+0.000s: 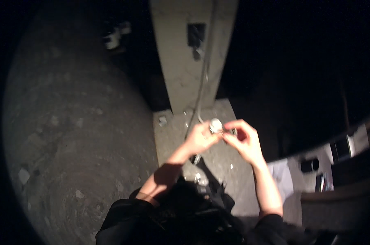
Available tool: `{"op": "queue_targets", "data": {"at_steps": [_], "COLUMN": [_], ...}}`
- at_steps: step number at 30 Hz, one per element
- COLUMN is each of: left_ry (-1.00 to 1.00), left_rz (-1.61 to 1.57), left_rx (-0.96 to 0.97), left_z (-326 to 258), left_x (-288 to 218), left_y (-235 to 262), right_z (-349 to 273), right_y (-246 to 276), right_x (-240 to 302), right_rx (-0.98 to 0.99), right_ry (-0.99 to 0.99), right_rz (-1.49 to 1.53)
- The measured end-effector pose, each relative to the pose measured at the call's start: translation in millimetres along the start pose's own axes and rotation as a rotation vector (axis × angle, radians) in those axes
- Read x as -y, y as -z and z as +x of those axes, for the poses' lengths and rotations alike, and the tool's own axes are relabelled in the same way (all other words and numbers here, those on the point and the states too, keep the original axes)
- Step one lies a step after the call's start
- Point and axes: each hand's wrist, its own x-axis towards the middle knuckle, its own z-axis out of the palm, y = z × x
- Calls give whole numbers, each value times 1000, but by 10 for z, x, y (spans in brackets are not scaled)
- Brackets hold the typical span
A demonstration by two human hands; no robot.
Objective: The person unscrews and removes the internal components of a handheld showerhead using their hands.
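My left hand [199,138] is closed around a small round white piece [215,125], its pale face turned up between the fingertips. Close beside it, my right hand [245,141] pinches a small dark piece with a metallic glint [233,131]. The fingertips of both hands nearly meet, and blur hides whether the two pieces touch. A grey cable [201,100] runs down toward my left hand; where it ends I cannot make out.
Ahead stands a pale pillar [181,77] with a dark wall box [196,34]. Small scraps lie on the grey floor [168,141] below. A dark mottled surface [82,134] fills the left. At right are a white sheet [281,175] and a black object [309,165].
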Motion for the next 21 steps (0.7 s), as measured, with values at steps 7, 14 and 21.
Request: {"op": "queue_targets", "data": {"at_steps": [7,14,21], "left_ry": [52,-12,590], "left_rz": [221,893,1028], "left_rx": [74,-117,-290], "left_z": [-39,-118,-6], "left_x": [134,384,729], "left_y": [-66,157,300], "right_z": [-289,-417,-730], "right_y": [-94,164,598], "right_x": [-355,-695,-1063], "right_rx": [-181,-362,-530], "right_ry": [-33,-104,-191], "right_rz": [187,5,215]}}
